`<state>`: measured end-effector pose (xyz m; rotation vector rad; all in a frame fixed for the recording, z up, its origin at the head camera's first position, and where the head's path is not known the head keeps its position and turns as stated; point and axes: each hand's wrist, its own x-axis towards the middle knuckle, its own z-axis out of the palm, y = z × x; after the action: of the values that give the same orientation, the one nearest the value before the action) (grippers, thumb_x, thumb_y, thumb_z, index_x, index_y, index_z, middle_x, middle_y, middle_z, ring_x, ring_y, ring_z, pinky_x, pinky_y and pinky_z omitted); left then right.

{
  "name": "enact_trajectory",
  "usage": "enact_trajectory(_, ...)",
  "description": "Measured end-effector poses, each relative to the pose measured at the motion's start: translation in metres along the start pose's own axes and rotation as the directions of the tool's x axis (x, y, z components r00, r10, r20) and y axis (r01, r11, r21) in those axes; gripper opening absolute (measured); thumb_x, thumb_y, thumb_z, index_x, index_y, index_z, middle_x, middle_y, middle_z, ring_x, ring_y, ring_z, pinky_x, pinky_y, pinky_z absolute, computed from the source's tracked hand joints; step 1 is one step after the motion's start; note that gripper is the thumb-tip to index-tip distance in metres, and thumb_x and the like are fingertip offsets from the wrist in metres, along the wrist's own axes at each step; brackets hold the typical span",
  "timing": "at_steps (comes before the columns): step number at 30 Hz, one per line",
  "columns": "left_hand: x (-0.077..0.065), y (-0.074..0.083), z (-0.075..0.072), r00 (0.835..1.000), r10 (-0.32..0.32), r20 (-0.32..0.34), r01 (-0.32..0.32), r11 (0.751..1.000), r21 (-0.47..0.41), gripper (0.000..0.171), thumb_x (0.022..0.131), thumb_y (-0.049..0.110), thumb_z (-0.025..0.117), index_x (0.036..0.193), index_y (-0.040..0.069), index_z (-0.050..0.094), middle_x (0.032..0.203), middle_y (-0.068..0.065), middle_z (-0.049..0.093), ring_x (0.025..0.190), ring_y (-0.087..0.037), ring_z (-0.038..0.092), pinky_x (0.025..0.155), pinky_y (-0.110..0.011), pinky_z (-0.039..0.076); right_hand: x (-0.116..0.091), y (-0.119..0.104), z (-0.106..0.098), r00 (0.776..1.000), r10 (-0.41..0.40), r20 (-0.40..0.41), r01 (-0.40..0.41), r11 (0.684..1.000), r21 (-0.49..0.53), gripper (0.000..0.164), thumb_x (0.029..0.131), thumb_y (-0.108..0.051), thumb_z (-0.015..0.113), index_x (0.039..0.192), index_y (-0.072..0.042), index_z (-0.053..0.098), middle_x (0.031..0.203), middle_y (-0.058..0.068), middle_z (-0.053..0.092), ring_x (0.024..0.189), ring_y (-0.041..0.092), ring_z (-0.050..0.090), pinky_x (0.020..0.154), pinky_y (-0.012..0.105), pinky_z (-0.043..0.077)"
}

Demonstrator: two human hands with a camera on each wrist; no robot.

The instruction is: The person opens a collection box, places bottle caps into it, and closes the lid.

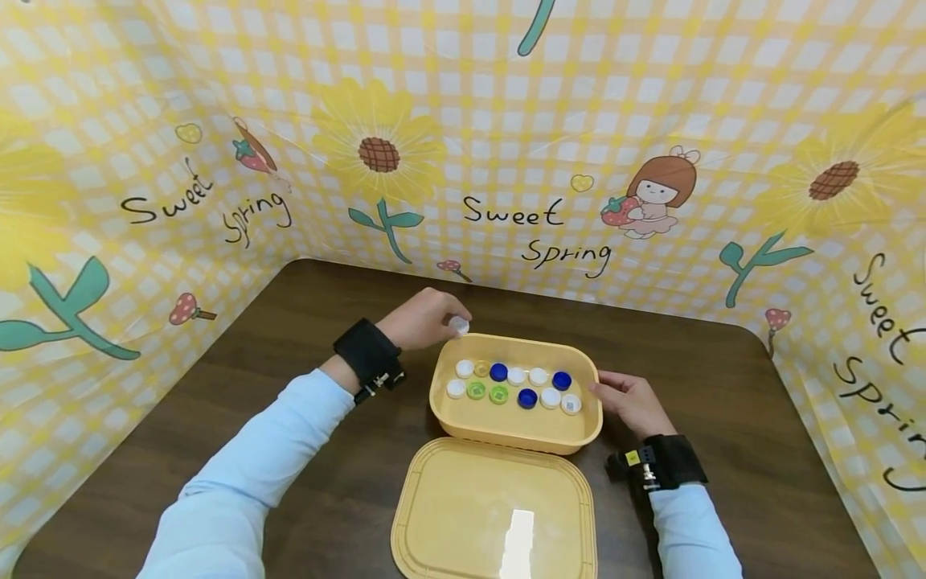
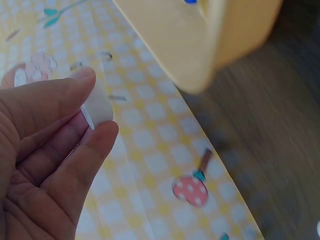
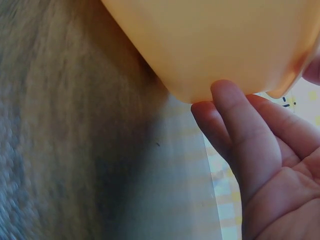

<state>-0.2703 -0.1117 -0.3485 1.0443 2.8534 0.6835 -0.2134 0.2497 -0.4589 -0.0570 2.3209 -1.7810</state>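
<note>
My left hand (image 1: 423,319) pinches a white bottle cap (image 2: 101,106) between thumb and fingertips, just past the back left corner of a yellow plastic box (image 1: 492,420). Inside the box lie two rows of bottle caps: several white ones, several blue ones such as this blue cap (image 1: 527,398), two green caps, one of them a green cap (image 1: 498,393), and a yellowish cap (image 1: 481,368). At the box's right end, my right hand (image 1: 635,404) grips the wall, thumb at the rim and fingers against the outside, as the right wrist view shows.
A yellow lid (image 1: 463,515) lies flat on the dark wooden table (image 1: 325,482), close in front of the box. Yellow checked cloth (image 1: 506,145) with flower prints hangs behind the table and along both sides.
</note>
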Motion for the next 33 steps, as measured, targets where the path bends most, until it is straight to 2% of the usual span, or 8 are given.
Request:
enact_trajectory(7, 0.014, 0.020, 0.014, 0.997, 0.056, 0.054, -0.055, 0.998, -0.021, 0.025, 0.084, 0.002, 0.075, 0.108, -0.001, 0.072, 0.105, -0.011, 0.070, 0.093, -0.020, 0.066, 0.078, -0.027, 0.055, 0.002, 0.001, 0.000, 1.000, 0.003, -0.008, -0.003, 1.000, -0.011, 0.049, 0.097, -0.020, 0.062, 0.132, 0.012, 0.052, 0.124, 0.028, 0.059, 0.101, 0.020, 0.064, 0.082, 0.028, 0.055)
enact_trajectory(12, 0.026, 0.032, 0.026, 0.989, 0.081, 0.120, -0.079, 0.997, -0.019, 0.028, 0.085, 0.005, 0.074, 0.112, 0.000, 0.071, 0.109, -0.010, 0.070, 0.097, -0.019, 0.065, 0.081, -0.025, 0.054, 0.004, 0.004, -0.001, 1.000, 0.001, -0.013, -0.002, 1.000, -0.023, 0.048, 0.096, -0.021, 0.062, 0.131, 0.012, 0.053, 0.121, 0.027, 0.061, 0.098, 0.019, 0.065, 0.081, 0.028, 0.055)
enact_trajectory(20, 0.042, 0.054, 0.045, 0.968, 0.105, 0.227, -0.098, 0.994, -0.042, 0.032, 0.087, 0.009, 0.074, 0.117, 0.001, 0.069, 0.114, -0.009, 0.068, 0.099, -0.016, 0.064, 0.083, -0.024, 0.053, 0.004, 0.004, -0.001, 1.000, -0.013, -0.019, 0.013, 1.000, 0.001, 0.048, 0.096, -0.018, 0.063, 0.131, 0.014, 0.052, 0.122, 0.029, 0.059, 0.097, 0.019, 0.066, 0.080, 0.027, 0.056)
enact_trajectory(27, 0.052, 0.066, 0.060, 0.949, 0.155, 0.274, -0.145, 0.988, -0.056, 0.031, 0.086, 0.007, 0.074, 0.116, 0.000, 0.069, 0.113, -0.009, 0.068, 0.102, -0.017, 0.063, 0.086, -0.022, 0.051, 0.006, 0.005, -0.001, 1.000, -0.018, -0.026, 0.018, 1.000, 0.000, 0.046, 0.095, -0.017, 0.063, 0.130, 0.013, 0.053, 0.122, 0.028, 0.060, 0.097, 0.018, 0.066, 0.080, 0.028, 0.056)
enact_trajectory(33, 0.059, 0.077, 0.072, 0.926, 0.198, 0.321, -0.191, 0.980, -0.054, 0.030, 0.085, 0.006, 0.075, 0.115, -0.001, 0.070, 0.111, -0.008, 0.069, 0.102, -0.017, 0.063, 0.086, -0.021, 0.050, 0.006, 0.003, -0.001, 1.000, -0.001, -0.030, 0.001, 1.000, -0.004, 0.046, 0.095, -0.016, 0.063, 0.130, 0.012, 0.054, 0.122, 0.028, 0.060, 0.098, 0.020, 0.065, 0.081, 0.029, 0.056)
